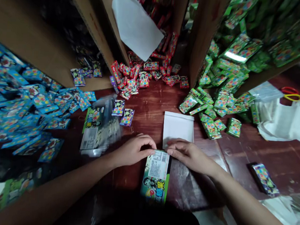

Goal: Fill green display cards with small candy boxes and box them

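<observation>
A green and black printed candy box (155, 182) with a white label lies in front of me at the table's near edge. My left hand (136, 150) grips its top left corner, with the thumb along the far edge and the fingers curled. At the top right corner, my right hand (185, 152) pinches the same edge with thumb and fingers. Just beyond is a white open carton piece (179, 125), partly behind my right fingers; whether it joins the printed box, I cannot tell. Two small purple candy packets (127, 117) lie beyond my left hand.
Cardboard cartons (208, 27) at the back spill red packets (143, 79) and green packets (227, 84). Blue packets (31, 99) pile up at left. Clear plastic sleeves (103, 129) with printed cards lie left of my hands. One packet (265, 179) and white bags (287, 118) are at right.
</observation>
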Demonstrator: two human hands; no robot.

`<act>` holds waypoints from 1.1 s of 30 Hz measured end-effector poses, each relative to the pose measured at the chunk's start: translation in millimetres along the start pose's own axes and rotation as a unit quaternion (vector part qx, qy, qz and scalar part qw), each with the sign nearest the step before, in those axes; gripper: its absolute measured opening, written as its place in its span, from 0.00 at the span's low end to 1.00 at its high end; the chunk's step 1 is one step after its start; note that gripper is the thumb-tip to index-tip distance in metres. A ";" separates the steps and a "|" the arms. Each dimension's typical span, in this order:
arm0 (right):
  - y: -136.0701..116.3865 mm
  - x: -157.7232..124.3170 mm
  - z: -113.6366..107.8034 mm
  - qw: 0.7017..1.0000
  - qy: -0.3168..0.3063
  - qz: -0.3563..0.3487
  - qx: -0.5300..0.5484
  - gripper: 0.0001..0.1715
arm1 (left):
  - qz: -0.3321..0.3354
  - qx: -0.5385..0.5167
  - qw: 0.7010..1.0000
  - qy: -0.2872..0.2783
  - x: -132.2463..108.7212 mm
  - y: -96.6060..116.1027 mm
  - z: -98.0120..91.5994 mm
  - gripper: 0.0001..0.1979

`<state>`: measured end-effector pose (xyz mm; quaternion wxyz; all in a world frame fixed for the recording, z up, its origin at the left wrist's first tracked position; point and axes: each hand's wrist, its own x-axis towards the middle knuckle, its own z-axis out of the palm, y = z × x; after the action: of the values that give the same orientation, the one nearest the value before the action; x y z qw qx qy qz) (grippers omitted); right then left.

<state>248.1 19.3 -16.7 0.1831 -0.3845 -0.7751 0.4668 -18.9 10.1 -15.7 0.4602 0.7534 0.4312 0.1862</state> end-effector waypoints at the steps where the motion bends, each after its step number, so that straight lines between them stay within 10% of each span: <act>1: 7.1 11.3 -8.2 0.997 0.021 -0.017 -0.079 0.15 | 0.007 0.031 0.999 -0.010 2.8 0.6 -2.3 0.03; 5: 32.7 58.1 -38.5 0.929 0.132 0.018 -0.345 0.20 | 0.007 0.125 0.992 -0.034 17.4 2.1 -12.6 0.01; 12: 33.5 89.4 -52.8 0.923 0.141 0.046 -0.354 0.13 | 0.011 0.102 0.987 0.123 67.6 22.9 -15.8 0.10; 17: 4.1 86.0 -62.5 0.972 0.214 0.048 -0.084 0.31 | 0.039 -0.043 0.982 0.179 93.6 43.5 5.7 0.30; 20: -11.9 77.1 -68.2 0.976 0.153 -0.034 0.154 0.39 | 0.044 -0.148 0.973 0.171 103.8 47.4 0.8 0.44; 27: -21.6 55.9 -100.5 0.956 0.237 -0.135 -0.108 0.30 | 0.030 -0.077 0.987 0.139 101.2 52.6 -62.6 0.20; 30: -15.5 56.2 -99.2 0.972 0.192 -0.126 -0.047 0.18 | 0.012 -0.114 0.990 0.081 94.0 54.8 -77.3 0.18; 33: -7.3 57.7 -86.6 0.968 0.216 -0.088 0.087 0.10 | -0.018 -0.142 0.980 0.137 93.0 49.6 -78.0 0.22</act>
<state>263.9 112.0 28.4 0.4194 -0.3891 -0.7044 0.4202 4.0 117.9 55.4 0.5025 0.6395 0.4730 0.3388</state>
